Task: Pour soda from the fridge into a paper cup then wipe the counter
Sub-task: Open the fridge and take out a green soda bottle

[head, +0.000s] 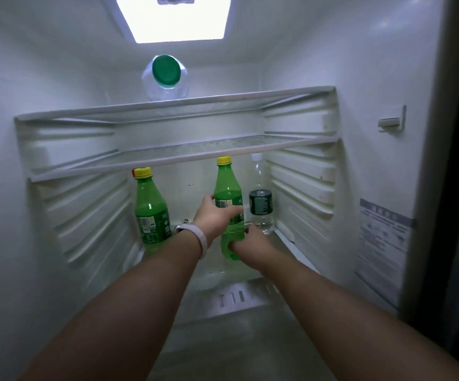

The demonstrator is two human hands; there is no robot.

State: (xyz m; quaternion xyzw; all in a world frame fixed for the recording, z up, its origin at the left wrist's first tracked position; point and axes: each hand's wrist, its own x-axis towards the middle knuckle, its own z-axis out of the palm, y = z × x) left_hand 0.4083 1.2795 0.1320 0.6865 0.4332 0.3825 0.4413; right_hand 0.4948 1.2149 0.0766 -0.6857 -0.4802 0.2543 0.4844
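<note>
Pretty much step one here: the green plastic soda bottle with the yellow cap (227, 185) stands centre frame, low in the white fridge (360, 64), left hand (217, 215) curled round its label and right hand (253, 243) gripping lower down. Hasn't come out yet, so pouring into the paper cup and wiping are both left.

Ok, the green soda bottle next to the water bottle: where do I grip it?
Grip the soda bottle round its labelled middle, from the front and left. It stands upright with the shelf close above its cap, and the water bottle crowds its right side. The left hand holds it there; the right hand grips lower down.
</note>
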